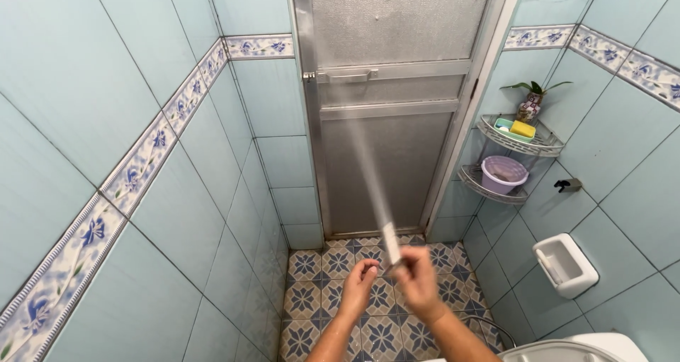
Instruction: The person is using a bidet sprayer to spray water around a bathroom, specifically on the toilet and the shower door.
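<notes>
Both hands, left (pixel 360 283) loosely curled and right (pixel 418 280) closed, pinch the low end of a blurred stick (pixel 391 243), seemingly light, stiff and thin.

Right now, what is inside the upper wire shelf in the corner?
In the upper wire shelf lie a yellow block, maybe a sponge, on a green dish, and a small potted plant. The rim hides anything lower.
</notes>
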